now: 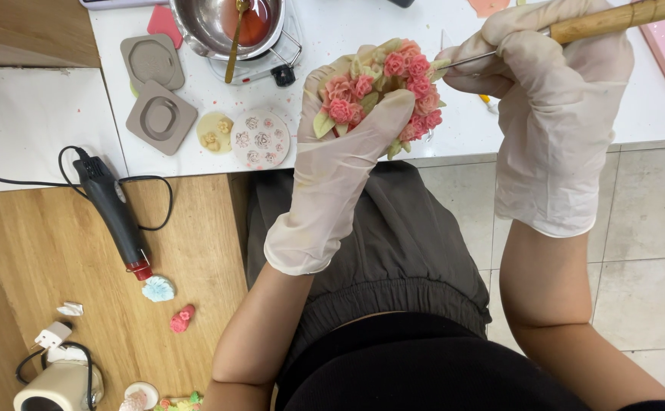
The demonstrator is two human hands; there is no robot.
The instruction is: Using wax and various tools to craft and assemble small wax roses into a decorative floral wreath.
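Gloved hands work a flower cluster above the desk edge

The pink-and-green flower cluster (382, 87) sits cupped in the left hand (340, 164) – fingers closed around it, blooms facing up. The right hand (553, 114), fist shut on one wooden-handled tool (568, 30), lays the tool's long axis left to right, metal tip at the cluster. On the desk (454, 129): two grey moulds (157, 95), one metal bowl (226, 23).
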